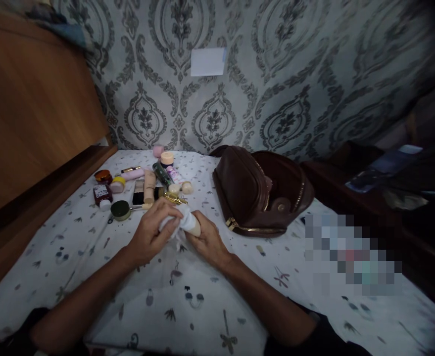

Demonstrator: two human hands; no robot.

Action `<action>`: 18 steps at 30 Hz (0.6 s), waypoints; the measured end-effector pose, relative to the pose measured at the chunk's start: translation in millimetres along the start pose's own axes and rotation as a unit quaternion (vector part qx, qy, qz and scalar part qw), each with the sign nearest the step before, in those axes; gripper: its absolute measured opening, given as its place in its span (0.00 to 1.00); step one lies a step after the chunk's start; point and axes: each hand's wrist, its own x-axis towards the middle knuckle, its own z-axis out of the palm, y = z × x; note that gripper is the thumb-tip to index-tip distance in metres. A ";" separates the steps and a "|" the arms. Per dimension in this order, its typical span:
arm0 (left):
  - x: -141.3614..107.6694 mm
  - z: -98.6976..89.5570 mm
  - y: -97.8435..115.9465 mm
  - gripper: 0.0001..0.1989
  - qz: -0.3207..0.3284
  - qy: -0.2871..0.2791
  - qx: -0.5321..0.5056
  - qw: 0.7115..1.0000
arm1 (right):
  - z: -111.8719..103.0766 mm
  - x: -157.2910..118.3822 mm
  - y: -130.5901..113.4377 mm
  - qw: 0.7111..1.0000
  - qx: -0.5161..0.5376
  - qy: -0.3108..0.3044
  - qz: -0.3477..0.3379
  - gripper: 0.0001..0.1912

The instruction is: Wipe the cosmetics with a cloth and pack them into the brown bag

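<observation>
Over the bed's near half, my left hand is closed on a crumpled white cloth or tissue. It presses the cloth against a small cream-coloured bottle, whose other end sits in the curled fingers of my right hand. Much of the bottle is hidden by the cloth and my fingers. Just beyond my hands lie cosmetics: a gold tube, a beige tube, a dark compact and a round green-lidded jar.
An open brown leather bag stands right of my hands. Farther left are a dark red bottle, an amber jar and a peach-lidded jar. A wooden cabinet borders the left; patterned wall rises behind. A blurred patch covers something at right.
</observation>
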 end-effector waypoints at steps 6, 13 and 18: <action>1.8 -4.2 -2.6 0.07 0.007 -0.065 0.121 0.991 | -1.4 -0.3 0.6 0.999 -0.024 -0.008 -0.030 0.07; 0.3 -8.7 2.5 0.11 0.024 -0.123 0.095 0.987 | 0.9 -1.2 3.1 0.992 -0.108 -0.023 -0.054 0.05; -0.8 -4.4 2.8 0.09 -0.016 -0.080 0.117 0.990 | 1.1 -1.7 0.2 0.973 -0.199 -0.077 -0.094 0.06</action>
